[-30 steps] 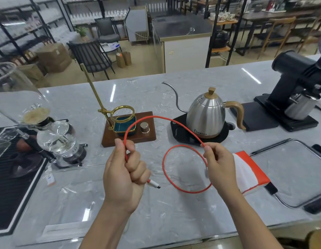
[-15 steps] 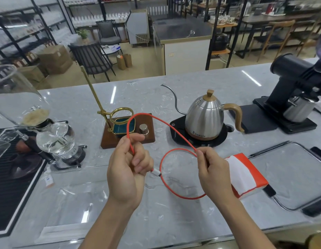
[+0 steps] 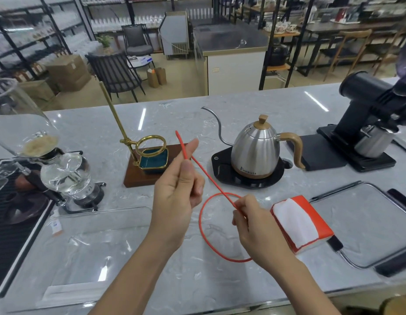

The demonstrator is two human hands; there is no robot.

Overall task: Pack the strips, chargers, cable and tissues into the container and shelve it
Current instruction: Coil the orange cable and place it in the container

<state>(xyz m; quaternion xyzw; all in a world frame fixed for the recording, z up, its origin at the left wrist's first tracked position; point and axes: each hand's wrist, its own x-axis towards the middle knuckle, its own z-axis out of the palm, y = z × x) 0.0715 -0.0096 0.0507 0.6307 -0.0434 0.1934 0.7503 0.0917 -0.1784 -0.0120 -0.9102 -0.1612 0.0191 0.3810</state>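
Left hand (image 3: 177,192) lifted, pulling the red cable (image 3: 206,176) straight, both hands pinching it, right hand (image 3: 254,226) holding the loop for coiling.

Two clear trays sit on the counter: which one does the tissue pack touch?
The right tray, metal-rimmed with black corners: the tissue pack lies against its left edge. The left container sits apart.

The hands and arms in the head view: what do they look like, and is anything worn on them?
Two bare forearms come up from the lower edge of the picture. The left hand and the right hand wear no gloves, and no rings, watch or bracelet can be seen on them. No sleeve shows on either arm up to the frame edge. The nails that show look short and unpainted.
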